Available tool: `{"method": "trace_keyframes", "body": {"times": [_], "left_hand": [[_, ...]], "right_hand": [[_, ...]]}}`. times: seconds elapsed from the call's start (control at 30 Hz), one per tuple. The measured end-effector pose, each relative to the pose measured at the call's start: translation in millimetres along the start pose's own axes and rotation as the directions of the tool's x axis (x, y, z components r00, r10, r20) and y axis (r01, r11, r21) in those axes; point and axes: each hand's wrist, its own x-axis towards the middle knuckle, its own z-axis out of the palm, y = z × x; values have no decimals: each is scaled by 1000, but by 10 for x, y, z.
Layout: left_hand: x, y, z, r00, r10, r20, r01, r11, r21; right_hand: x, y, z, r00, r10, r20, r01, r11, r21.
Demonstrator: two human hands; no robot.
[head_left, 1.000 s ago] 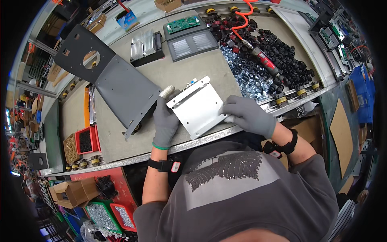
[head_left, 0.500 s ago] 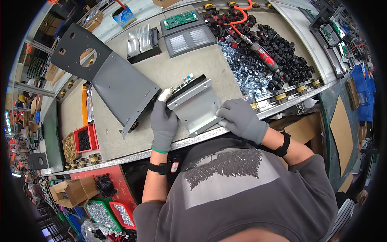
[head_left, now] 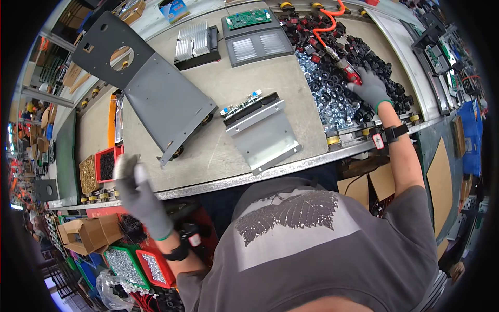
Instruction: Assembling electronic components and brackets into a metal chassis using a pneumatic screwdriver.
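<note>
Fingers (head_left: 358,83) of my right hand (head_left: 371,89) curl down onto the red-handled screwdriver (head_left: 347,72), which lies on the heap of black parts (head_left: 374,57) at the desk's far right; I cannot tell whether they have closed round it. My left hand (head_left: 138,192) hangs off the desk's near left edge, gloved, fingers loosely apart and holding nothing. The bent metal bracket (head_left: 265,135) sits alone mid-desk (head_left: 208,151). A large grey plate (head_left: 156,93) lies to its left, with bins of small parts (head_left: 99,169) beyond.
</note>
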Motion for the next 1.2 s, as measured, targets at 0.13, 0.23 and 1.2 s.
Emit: {"method": "trace_keyframes", "body": {"times": [0.13,0.23,1.2], "left_hand": [[265,-98,-618,978,-157,-139,172,979,104],[263,-83,-967,956,-180,-231,234,944,232],[-1228,-45,-2924,575,-805,-146,741,438,509]], "right_hand": [[271,151,244,992,75,99,-75,997,-1],[389,151,282,990,71,124,-78,996,52],[-759,-1267,-674,734,-580,-355,181,-337,924]]}}
